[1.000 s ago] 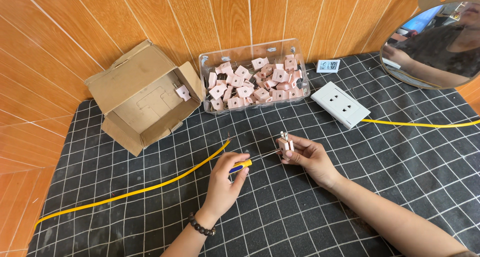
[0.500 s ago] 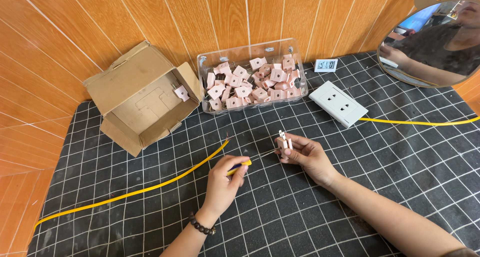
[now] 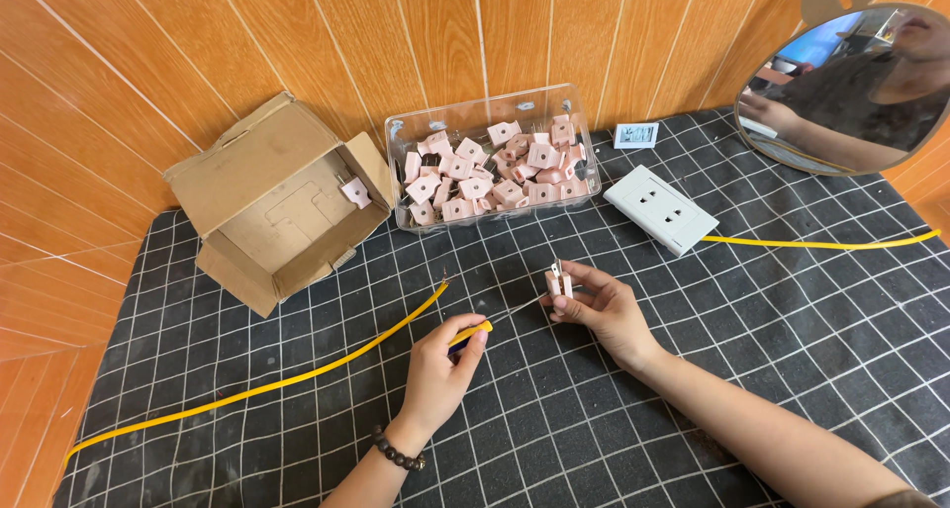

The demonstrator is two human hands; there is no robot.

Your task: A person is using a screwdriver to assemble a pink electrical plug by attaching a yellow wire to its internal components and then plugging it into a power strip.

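Head view: right hand closed around a small pink plug, prongs pointing up, near the middle of the black gridded mat. Left hand just beside it, closed on a screwdriver with a yellow handle, thin shaft reaching up to the plug. Dark bead bracelet on the left wrist. Yellow wire lying from the mat's left edge toward the middle, bare tip near the screwdriver. Clear plastic box full of more pink plugs at the back edge, against the wooden wall. Open cardboard box tipped on its side at the back left corner, one pink plug inside. White wall socket to the right of the clear box, a second yellow wire running from it to the right edge. Round mirror at the back right corner.
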